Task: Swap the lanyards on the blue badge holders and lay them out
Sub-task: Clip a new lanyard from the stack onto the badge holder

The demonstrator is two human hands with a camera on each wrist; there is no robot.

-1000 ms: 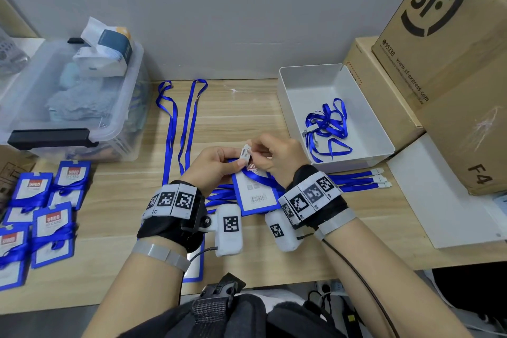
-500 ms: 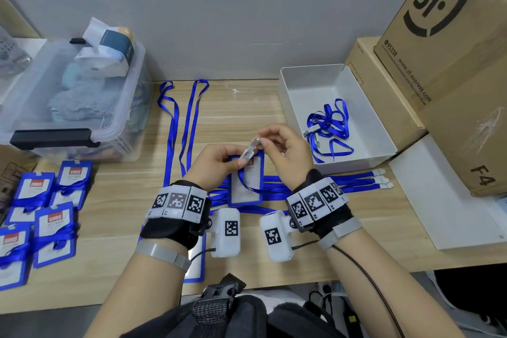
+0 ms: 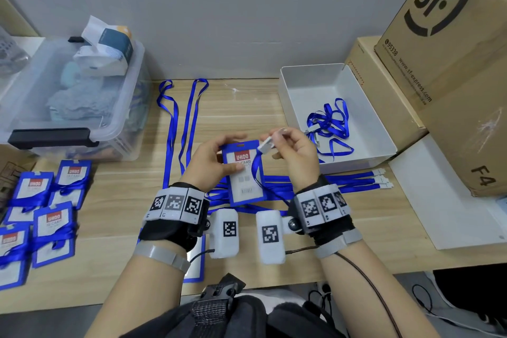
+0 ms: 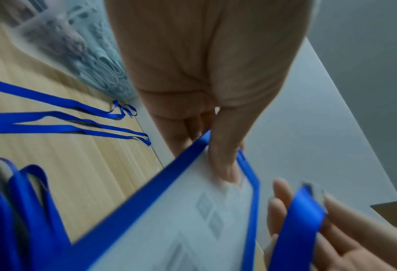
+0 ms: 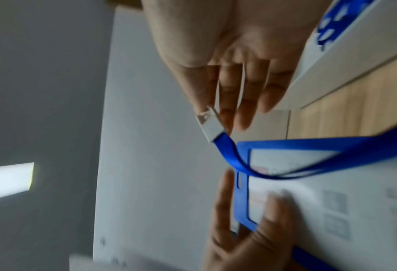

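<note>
Head view: left hand [image 3: 211, 162] grips blue badge holder [image 3: 245, 173] by its left edge, thumb on the front, held upright above table [image 3: 247, 107]. Right hand [image 3: 295, 153] pinches white clip [image 3: 267, 143] of lanyard [image 3: 256, 170], clip just beside holder's top right corner. Other lanyards lie flat below.

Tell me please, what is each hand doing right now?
Left hand: grips the blue badge holder.
Right hand: pinches the lanyard clip.
</note>
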